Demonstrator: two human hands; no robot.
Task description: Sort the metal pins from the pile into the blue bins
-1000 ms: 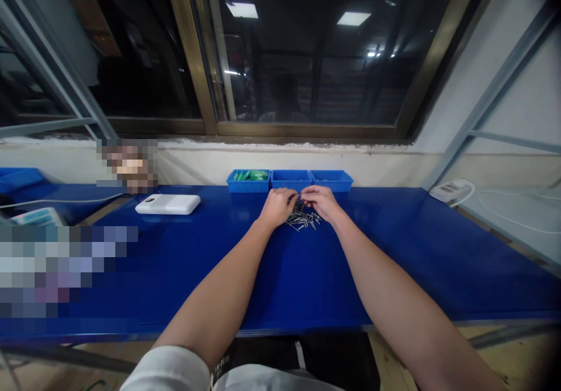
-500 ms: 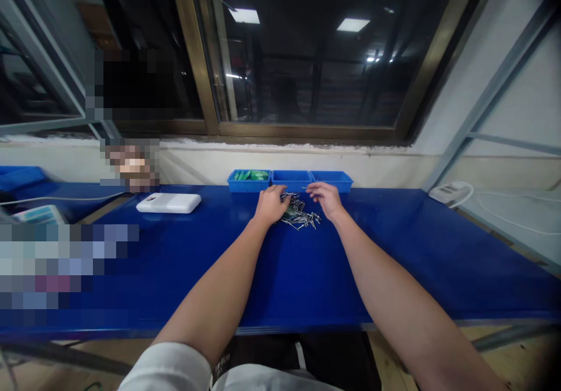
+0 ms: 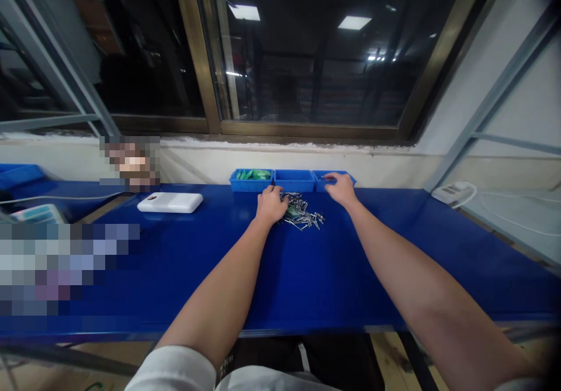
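Note:
A heap of slim, shiny metal pins [image 3: 302, 213], possibly rivets or screws, lies on the blue table, with something greenish among them. My left hand [image 3: 269, 205] rests at the heap's left side, thumb and fingers apart, partly covering it. Over the right-hand blue bin [image 3: 321, 186] is my right hand [image 3: 342, 190], its thumb and fingertips pinched on a small metal pin [image 3: 322, 177]. The middle blue bin [image 3: 294, 182] stands just behind the heap. Green packets [image 3: 253, 174] fill part of the left blue bin [image 3: 250, 186].
A white, rounded box-like device [image 3: 170, 202] lies to the left on the blue table [image 3: 197, 251]. A power strip [image 3: 453, 192] with a white cable is at the right. Behind the bins are a wall and window. A blurred person's area is at far left.
My right hand has moved right and slightly away from me, from above the heap to the right-hand bin, carrying the small pin. My left hand stays by the heap.

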